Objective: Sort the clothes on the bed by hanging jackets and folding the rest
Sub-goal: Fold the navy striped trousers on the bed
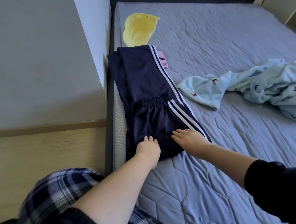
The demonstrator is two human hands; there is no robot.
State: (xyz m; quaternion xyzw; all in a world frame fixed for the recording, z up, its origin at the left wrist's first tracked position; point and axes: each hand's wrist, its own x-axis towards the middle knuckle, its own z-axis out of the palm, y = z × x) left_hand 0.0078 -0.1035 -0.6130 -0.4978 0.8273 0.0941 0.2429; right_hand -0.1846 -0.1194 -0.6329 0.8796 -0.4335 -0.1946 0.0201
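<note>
Head view — left hand (148, 147) and right hand (189, 139) rest flat-fingered on navy trousers (141, 73).

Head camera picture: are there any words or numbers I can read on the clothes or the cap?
No text can be read.
Navy track pants: white side stripes only, no letters.
Yellow cap: no print visible.
Pink item beside the pants: a dark mark, too blurred to read.
Light blue fleece garment: small pictures, not letters.
</note>
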